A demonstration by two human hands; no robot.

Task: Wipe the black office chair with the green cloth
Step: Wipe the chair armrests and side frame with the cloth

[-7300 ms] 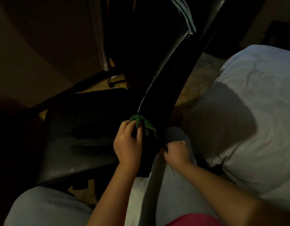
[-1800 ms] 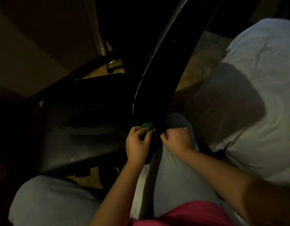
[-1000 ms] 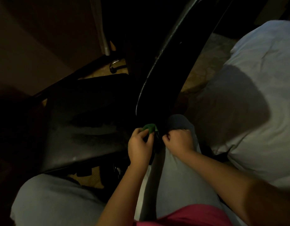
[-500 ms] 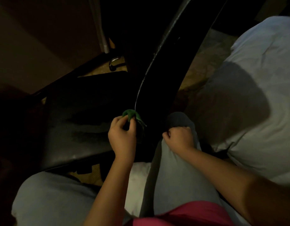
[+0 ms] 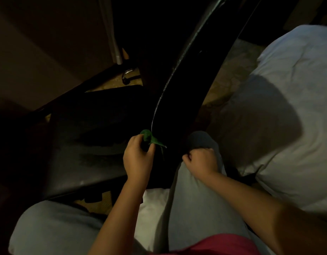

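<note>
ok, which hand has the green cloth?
The left hand, pinching the green cloth at the lower edge of the black chair back. The right hand is a bare fist resting on the knee.

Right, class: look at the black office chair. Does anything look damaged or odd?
Yes: the seat shows pale, patchy streaks and the backrest edge looks scuffed pale; too dim to tell wear from dust.

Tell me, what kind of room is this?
Probably a bedroom, though it is dim. Puffy white bedding lies on the right, and a black office chair stands right beside it, so there may be a desk nearby.
</note>
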